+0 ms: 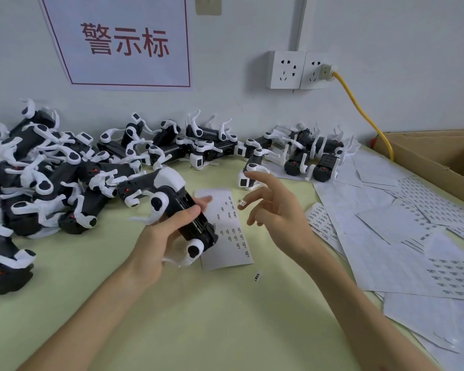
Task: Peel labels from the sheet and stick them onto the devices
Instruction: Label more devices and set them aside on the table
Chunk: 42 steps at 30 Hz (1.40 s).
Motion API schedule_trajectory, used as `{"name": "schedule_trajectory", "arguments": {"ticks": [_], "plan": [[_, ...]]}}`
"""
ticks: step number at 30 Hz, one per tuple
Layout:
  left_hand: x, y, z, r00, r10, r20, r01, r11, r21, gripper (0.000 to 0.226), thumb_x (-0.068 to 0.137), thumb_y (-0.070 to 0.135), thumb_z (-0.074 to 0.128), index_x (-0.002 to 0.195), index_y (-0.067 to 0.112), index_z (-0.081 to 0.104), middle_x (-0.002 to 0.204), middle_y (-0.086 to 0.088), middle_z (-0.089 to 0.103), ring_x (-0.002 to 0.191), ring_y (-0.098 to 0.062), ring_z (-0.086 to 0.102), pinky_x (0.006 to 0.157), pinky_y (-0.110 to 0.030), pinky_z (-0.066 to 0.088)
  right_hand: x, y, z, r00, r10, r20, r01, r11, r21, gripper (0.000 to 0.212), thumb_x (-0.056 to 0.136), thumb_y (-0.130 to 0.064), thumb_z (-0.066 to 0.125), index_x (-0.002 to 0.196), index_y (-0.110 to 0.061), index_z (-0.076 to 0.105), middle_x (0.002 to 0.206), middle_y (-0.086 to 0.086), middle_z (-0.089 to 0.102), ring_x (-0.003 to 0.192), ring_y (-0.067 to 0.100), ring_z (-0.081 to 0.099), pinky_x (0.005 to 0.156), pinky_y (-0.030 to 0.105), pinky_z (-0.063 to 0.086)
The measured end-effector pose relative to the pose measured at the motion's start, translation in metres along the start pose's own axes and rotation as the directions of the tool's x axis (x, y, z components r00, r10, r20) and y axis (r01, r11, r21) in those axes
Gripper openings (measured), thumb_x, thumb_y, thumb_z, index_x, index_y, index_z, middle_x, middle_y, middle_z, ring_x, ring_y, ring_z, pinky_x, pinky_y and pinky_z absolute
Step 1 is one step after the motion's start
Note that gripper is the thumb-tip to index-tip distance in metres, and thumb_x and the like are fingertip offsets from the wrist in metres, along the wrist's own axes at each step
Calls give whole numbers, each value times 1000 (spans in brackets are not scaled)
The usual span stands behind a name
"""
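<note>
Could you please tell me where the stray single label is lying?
In the head view, the small white printed label lies on the pale green table, just off the near right corner of the white label sheet.

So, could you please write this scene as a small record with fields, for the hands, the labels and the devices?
left hand: grips one black and white device
right hand: open, fingers spread, small label stuck on a fingertip
label sheet: flat on the green table, scattered labels on it
loose label: on the table, near the sheet's lower corner
other devices: piled at left and at the back
paper sheets: overlapping at right, beside a cardboard box
background: sign, two sockets, yellow cable
</note>
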<state>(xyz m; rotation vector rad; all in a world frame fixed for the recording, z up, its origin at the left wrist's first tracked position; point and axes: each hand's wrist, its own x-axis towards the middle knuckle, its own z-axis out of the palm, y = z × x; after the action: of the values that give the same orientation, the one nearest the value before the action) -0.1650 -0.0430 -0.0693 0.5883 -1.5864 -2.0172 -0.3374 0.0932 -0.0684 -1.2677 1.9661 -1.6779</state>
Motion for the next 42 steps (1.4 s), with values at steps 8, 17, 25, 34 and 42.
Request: {"name": "schedule_trajectory", "arguments": {"ticks": [8,17,25,34,42], "plan": [[-13,-3,14,972,-29,232,31,999,-6,26,72,31,74,94,18,78,121,-5,74,114,-16,69,75,-18,55,-3,-1,6,996,-39,74,47,993,-111,72,71,-9,46,138,-33,52,88,-10,63,68,11,58,72,36,52],[-12,-2,14,976,-21,218,26,999,-19,43,68,40,73,102,13,74,120,-7,73,113,-21,69,78,-24,57,-3,1,7,994,-19,105,36,987,-159,70,75,-14,48,142,-35,48,98,-9,64,70,8,62,66,14,46],[-8,-4,13,989,38,145,-35,999,-25,39,68,44,74,100,21,75,135,3,67,126,-15,62,90,-32,54,-3,6,8,992,-35,125,55,985,-162,72,83,2,51,145,-34,48,101,-9,69,73,15,65,69,22,53],[-9,-5,11,993,-2,122,-16,988,151,47,64,47,77,103,21,74,119,-4,74,117,-23,67,102,-50,48,-3,14,10,980,-136,143,176,932,-316,58,94,-7,61,144,-34,47,97,-16,63,69,12,63,62,17,47],[-7,-4,7,989,-29,145,29,1000,3,37,66,44,76,96,22,75,112,-2,74,104,-19,68,83,-30,52,-4,12,13,989,-124,76,142,938,-317,50,95,-22,70,140,-37,52,95,-17,66,73,9,64,63,19,49]]}}
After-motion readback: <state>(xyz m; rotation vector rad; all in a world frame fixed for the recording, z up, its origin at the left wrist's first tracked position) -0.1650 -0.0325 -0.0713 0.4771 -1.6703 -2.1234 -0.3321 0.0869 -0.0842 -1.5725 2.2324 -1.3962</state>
